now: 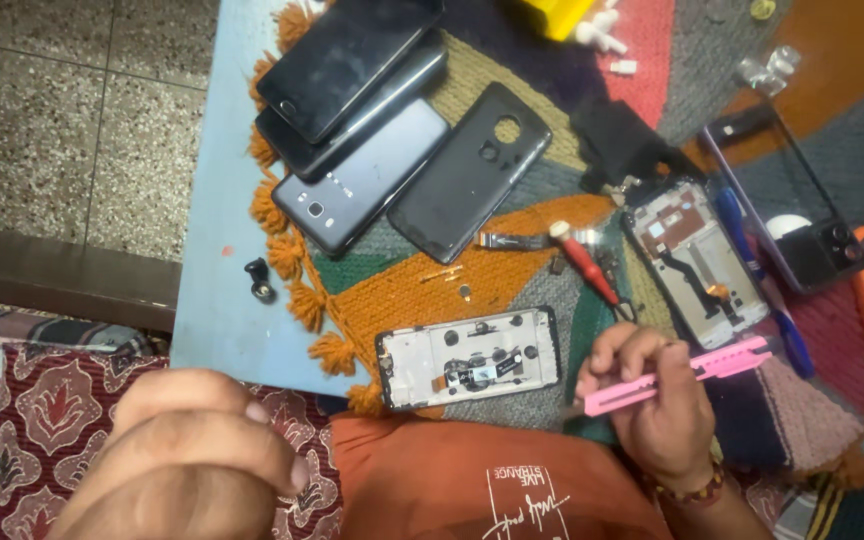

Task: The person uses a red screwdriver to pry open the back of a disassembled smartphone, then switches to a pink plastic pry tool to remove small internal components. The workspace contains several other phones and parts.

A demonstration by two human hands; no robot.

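Phones lay in pieces across the woven multicoloured mat (512, 275): at lower centre an opened phone frame with pale inner plate (469, 358) sat with its back off, while the dark plastic back cover with round camera cut-outs (470, 173) rested above it at upper centre. The right hand (652, 395) gripped a pink plastic utility knife (674, 377) just right of that frame, and the left hand (187, 455) was curled into a loose fist at lower left, holding nothing visible. Judging by this, opening looked done, with inner parts yet to be lifted; a second stripped frame (697, 260) and a red-handled screwdriver (584, 262) lay at right.

three stacked phones (352, 120), two opened frames (469, 358) (screens off), one back cover (469, 172), one screwdriver (586, 266).
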